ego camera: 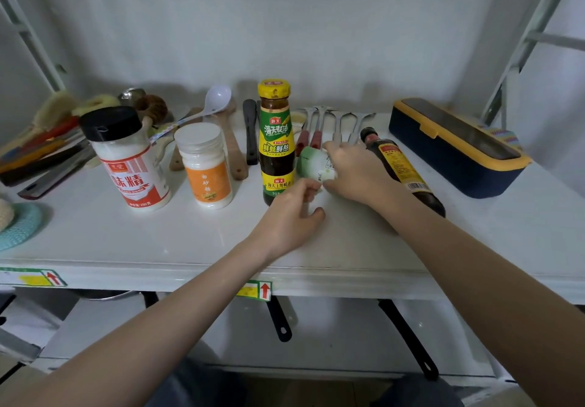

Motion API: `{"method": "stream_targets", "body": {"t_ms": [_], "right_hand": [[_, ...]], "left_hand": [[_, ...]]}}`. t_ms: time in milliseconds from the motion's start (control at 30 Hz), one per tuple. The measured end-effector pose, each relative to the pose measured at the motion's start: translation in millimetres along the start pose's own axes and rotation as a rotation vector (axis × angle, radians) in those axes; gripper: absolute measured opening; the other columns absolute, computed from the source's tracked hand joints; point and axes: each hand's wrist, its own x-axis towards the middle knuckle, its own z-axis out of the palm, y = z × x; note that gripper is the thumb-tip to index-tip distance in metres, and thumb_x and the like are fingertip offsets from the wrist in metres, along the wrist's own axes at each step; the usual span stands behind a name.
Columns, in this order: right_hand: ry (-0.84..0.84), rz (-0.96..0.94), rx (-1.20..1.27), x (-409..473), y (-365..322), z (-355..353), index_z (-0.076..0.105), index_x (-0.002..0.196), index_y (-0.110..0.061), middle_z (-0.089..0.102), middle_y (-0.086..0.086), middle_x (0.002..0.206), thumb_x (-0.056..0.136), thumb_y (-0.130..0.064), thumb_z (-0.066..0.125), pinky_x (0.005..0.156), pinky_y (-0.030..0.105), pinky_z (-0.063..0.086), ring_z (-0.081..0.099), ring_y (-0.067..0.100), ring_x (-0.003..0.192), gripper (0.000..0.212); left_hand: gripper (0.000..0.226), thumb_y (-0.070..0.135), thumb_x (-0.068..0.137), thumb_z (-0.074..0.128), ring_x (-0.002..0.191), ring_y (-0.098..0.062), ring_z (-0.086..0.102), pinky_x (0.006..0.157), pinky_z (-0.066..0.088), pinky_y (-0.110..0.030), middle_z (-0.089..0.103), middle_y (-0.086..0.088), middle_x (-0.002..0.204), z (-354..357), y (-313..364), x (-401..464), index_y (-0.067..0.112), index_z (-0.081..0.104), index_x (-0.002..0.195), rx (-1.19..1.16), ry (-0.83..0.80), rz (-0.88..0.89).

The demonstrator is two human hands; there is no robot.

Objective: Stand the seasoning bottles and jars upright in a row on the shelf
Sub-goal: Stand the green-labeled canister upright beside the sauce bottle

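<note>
Small green-and-white labelled plastic jar [316, 164], lying tilted on white shelf [158, 232] beside upright yellow-capped dark sauce bottle [276, 140]; held in right hand [354, 170] fingers, left hand [292, 216] fingers loosely curled, empty; best tipped up base-first.

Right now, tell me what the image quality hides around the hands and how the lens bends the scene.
Head view: the green-and-white jar under the right hand is blurred, its label unreadable; the left hand is soft at the fingertips. Wide-angle distortion bows the shelf edge and splays the frame rails outward. Lighting is soft and even, with faint shadows behind the oyster sauce bottle.
</note>
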Motion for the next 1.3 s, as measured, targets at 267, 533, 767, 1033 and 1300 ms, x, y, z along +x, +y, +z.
{"method": "stream_targets", "body": {"t_ms": [267,533,767,1033,1300], "right_hand": [[0.115,0.003,0.455,-15.1,6.4,-14.4,0.027,0.137,-0.015,0.057,0.013,0.118,0.073,-0.03,0.071,0.079,0.035,0.048,0.058,0.029,0.103,0.079],[0.063,0.042,0.725,-33.6,12.8,-26.5,0.018,0.142,-0.016,0.047,0.002,0.126,0.07,-0.02,0.076,0.074,0.013,0.041,0.051,0.014,0.108,0.093],[0.031,0.018,0.643,-38.0,24.3,-44.3,0.036,0.134,-0.019,0.053,-0.002,0.125,0.072,-0.023,0.075,0.085,0.021,0.045,0.051,0.013,0.111,0.073],[0.11,0.061,0.578,-32.9,29.7,-54.4,0.048,0.128,-0.024,0.055,0.001,0.122,0.074,-0.05,0.067,0.08,0.025,0.04,0.05,0.01,0.102,0.062],[0.116,0.085,0.631,-35.6,25.3,-58.6,0.059,0.112,-0.024,0.056,-0.003,0.103,0.076,-0.038,0.069,0.059,0.018,0.042,0.049,0.002,0.072,0.04]], "left_hand": [[0.082,0.021,0.088,0.062,0.121,-0.002,0.048,0.089,0.038,-0.007,0.045,0.002,0.136,9.1,11.7,3.0,0.02,0.008,0.149,-0.193,-0.06,-0.071],[0.069,0.01,0.081,0.068,0.089,0.028,0.05,0.073,0.039,0.004,0.055,0.009,0.119,17.0,17.9,11.0,0.02,0.03,0.139,-0.231,0.002,0.077],[0.074,-0.005,0.079,0.063,0.088,0.028,0.051,0.071,0.041,0.002,0.051,0.017,0.109,21.5,22.5,15.3,0.018,0.027,0.139,-0.292,-0.021,0.09],[0.074,0.008,0.081,0.065,0.105,-0.01,0.057,0.08,0.048,-0.015,0.055,0.005,0.116,23.4,17.0,22.0,0.018,0.026,0.143,-0.204,-0.003,-0.017],[0.071,0.008,0.08,0.068,0.102,-0.011,0.059,0.089,0.049,-0.024,0.053,0.005,0.114,25.6,15.6,18.2,0.014,0.029,0.139,-0.181,0.034,0.016]]}}
